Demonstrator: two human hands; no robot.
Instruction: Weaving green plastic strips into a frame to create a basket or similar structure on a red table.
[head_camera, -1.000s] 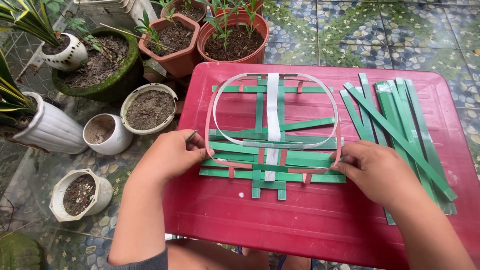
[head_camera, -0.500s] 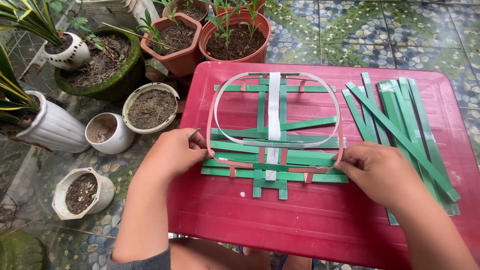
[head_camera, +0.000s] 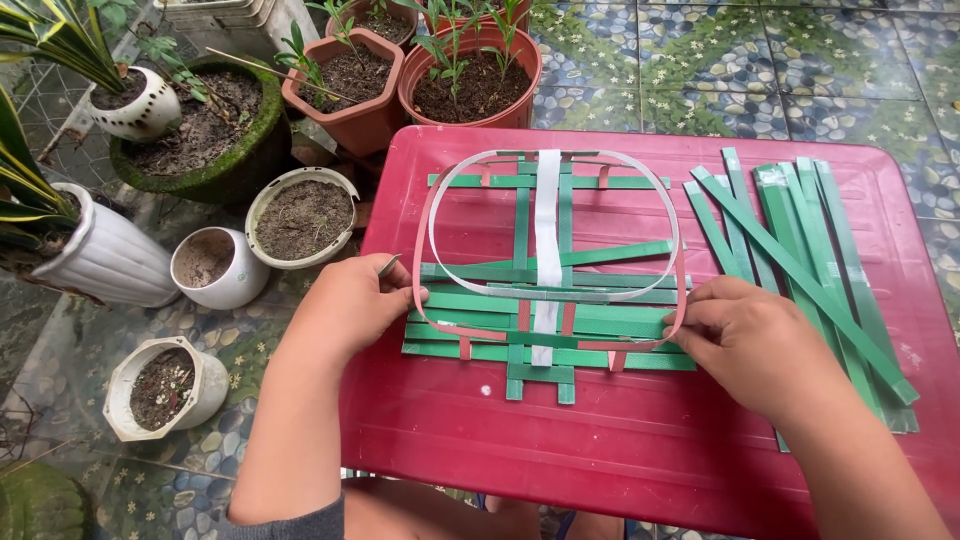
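A flat weave of green strips (head_camera: 545, 305) with one white strip (head_camera: 547, 215) down its middle lies on a red plastic table (head_camera: 620, 440). A pale pink and white band (head_camera: 436, 215) loops around the weave as a rounded frame. My left hand (head_camera: 350, 300) pinches the weave's left edge, fingers closed on the strip ends and band. My right hand (head_camera: 745, 335) grips the right edge the same way. Both hands rest on the table top.
A loose pile of long green strips (head_camera: 800, 250) lies on the table's right side. Terracotta pots (head_camera: 470, 85) with seedlings stand behind the table. White pots (head_camera: 215, 265) of soil and a leafy plant (head_camera: 90, 250) stand on the tiled floor at left.
Both hands stay at the weave's sides, and the horizontal green strips near them sit slightly tighter together. The view has shifted a little.
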